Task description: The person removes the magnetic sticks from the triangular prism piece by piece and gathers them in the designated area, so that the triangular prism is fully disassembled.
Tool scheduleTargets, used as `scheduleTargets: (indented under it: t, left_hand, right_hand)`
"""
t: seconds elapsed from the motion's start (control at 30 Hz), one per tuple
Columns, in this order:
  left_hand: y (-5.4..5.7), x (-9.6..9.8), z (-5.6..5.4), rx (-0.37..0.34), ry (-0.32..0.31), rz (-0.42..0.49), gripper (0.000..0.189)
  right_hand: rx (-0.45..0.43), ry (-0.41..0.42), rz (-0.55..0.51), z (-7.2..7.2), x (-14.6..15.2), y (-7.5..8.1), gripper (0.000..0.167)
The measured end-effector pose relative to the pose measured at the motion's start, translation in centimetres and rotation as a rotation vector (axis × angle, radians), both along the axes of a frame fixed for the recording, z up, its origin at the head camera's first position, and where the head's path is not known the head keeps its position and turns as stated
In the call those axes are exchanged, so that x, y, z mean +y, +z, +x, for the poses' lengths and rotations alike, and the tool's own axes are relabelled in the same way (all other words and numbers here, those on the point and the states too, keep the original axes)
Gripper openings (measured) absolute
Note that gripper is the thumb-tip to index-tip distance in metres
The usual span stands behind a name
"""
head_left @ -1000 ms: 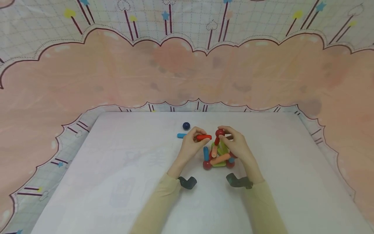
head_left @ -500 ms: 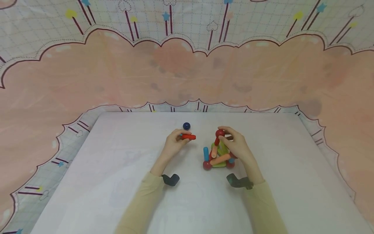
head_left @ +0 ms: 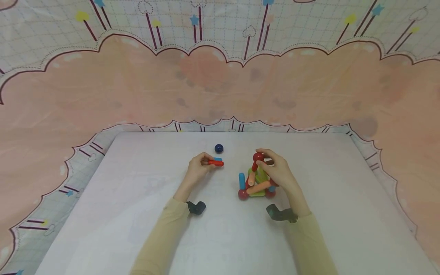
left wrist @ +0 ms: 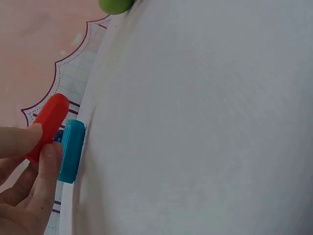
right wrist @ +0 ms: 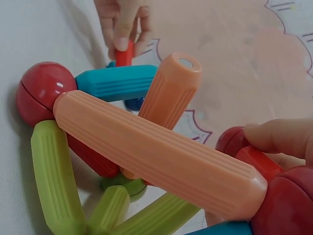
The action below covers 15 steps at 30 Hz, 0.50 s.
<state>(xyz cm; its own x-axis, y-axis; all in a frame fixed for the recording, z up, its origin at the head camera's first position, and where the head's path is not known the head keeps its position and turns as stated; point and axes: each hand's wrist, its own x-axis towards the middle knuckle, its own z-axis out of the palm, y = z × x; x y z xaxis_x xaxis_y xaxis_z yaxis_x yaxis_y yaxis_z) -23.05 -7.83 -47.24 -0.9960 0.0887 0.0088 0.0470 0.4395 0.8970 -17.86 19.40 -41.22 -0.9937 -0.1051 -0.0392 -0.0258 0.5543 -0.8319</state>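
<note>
My left hand (head_left: 198,167) pinches a red magnetic rod (head_left: 216,163) between thumb and fingers, left of the built structure. Just behind that rod lies a blue rod (head_left: 218,159), which shows beside the fingertips in the left wrist view. My right hand (head_left: 280,168) grips a red ball (head_left: 258,157) at the top of the structure, with a short red rod (right wrist: 259,164) running from it. An orange rod (right wrist: 161,152) spans two red balls across the structure's front. Green rods (right wrist: 57,176) form part of its base, and a second orange rod (right wrist: 171,90) sticks up with one free end.
A dark blue ball (head_left: 219,148) sits behind the blue rod on the white table (head_left: 144,214). Another blue rod (head_left: 242,181) stands up from the structure's front left ball (head_left: 243,194). A patterned cloth (head_left: 154,88) hangs beyond the table's far edge.
My left hand has moved left with the red rod, away from the structure to beside the blue rod. The right hand and the structure have stayed in place.
</note>
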Motion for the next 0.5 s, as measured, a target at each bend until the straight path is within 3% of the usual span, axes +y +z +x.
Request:
scheduleTargets:
  t: [0.23,0.5]
  left_hand:
    - [-0.40,-0.14,-0.38,0.033,-0.030,-0.124,0.020]
    - [-0.45,-0.14,-0.70,0.042,-0.008,-0.293,0.018]
  right_hand:
    - [-0.005,0.004,0.001,0.25,-0.02,0.02,0.044]
    - [-0.061,-0.030,-0.018,0.77,0.15,0.08,0.049]
